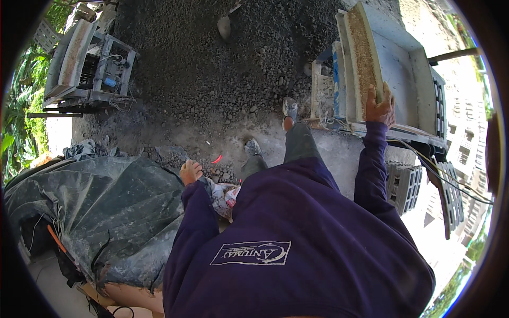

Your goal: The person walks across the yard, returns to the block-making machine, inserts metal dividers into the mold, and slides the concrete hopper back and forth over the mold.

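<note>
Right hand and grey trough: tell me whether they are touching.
Touching. The head view shows the right hand on the near end of the grey trough's wall, digits straddling its edge.

From here I can make out lettering only on the person's dark purple long-sleeved cloth top (318,233): a pale, slanted rectangular printed logo (252,253), thin-framed, with one large word above smaller letters.
</note>
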The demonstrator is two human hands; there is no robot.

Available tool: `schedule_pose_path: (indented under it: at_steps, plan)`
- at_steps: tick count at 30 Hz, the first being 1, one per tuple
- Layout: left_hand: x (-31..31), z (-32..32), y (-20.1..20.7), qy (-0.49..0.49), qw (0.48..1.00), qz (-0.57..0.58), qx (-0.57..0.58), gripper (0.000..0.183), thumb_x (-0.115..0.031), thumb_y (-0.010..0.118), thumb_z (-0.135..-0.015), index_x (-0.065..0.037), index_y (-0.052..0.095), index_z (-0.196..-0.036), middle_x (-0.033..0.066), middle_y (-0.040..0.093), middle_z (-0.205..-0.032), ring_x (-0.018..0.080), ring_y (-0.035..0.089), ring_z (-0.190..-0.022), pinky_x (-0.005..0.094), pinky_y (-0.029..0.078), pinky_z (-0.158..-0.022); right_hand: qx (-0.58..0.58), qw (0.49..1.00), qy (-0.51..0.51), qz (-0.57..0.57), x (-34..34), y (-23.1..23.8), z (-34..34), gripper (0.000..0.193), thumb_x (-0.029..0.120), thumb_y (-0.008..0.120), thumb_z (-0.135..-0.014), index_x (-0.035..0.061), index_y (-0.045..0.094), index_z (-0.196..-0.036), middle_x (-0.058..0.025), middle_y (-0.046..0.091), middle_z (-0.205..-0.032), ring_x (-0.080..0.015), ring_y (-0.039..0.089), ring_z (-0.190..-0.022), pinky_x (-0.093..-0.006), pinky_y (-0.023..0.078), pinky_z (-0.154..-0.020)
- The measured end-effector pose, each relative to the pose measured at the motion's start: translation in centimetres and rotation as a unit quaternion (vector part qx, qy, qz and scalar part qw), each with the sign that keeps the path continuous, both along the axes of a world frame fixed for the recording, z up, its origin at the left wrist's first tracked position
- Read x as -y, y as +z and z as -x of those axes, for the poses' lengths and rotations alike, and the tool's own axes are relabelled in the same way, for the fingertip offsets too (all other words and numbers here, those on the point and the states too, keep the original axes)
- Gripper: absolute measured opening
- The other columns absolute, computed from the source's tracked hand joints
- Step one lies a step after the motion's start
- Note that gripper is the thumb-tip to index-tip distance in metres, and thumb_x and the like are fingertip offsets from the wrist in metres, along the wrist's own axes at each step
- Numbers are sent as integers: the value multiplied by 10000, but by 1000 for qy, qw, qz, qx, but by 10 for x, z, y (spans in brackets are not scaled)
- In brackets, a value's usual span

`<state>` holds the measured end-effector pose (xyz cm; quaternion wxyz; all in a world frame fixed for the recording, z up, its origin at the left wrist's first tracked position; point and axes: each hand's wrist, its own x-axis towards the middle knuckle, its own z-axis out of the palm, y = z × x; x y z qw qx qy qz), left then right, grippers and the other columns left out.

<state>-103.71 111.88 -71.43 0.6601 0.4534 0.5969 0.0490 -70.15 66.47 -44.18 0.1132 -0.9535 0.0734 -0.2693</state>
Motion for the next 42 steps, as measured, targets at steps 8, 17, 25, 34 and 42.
schedule_pose_path:
  at_steps: [8, 17, 25, 34, 42]
  plan:
    - [34, -32, -10, -23, 995, 94, 26, 256, -255, 479, -858, -45, 514, -998, 116, 602, -797, 208, 598, -603, 316, 462, -461, 15, 1000, -3, 7, 1, -8, -5, 424, 337, 588, -747, 153, 565, -1127, -132, 607, -984, -307, 595, -866, -392, 467, -738]
    - [75, 7, -69, -114, 962, 212, 126, 327, -276, 466, -875, 1, 466, -1049, 165, 591, -913, 237, 608, -661, 347, 495, -549, 17, 1000, -7, 11, -2, -7, -5, 390, 310, 588, -744, 171, 579, -1109, -122, 609, -1020, -303, 596, -892, -382, 468, -752]
    - [52, -12, -32, -48, 980, 185, 55, 167, -208, 450, -868, -60, 494, -931, 111, 571, -774, 241, 581, -592, 340, 416, -404, 42, 999, 6, 16, 6, -13, -5, 405, 313, 566, -743, 154, 570, -1114, -123, 612, -976, -308, 598, -860, -398, 469, -739]
    - [48, -43, -35, -62, 990, 125, 3, 196, -237, 469, -850, -47, 493, -891, 86, 581, -706, 175, 554, -498, 291, 408, -391, 40, 998, -4, 40, 6, -16, -8, 410, 309, 568, -737, 149, 569, -1115, -113, 616, -969, -301, 600, -858, -392, 470, -734]
    - [70, -76, -39, -105, 987, 125, -2, 279, -256, 462, -863, -14, 515, -990, 120, 606, -816, 193, 592, -599, 295, 461, -459, 52, 997, 4, 57, 5, -16, -8, 415, 302, 568, -736, 151, 562, -1122, -113, 616, -957, -301, 603, -841, -394, 475, -717]
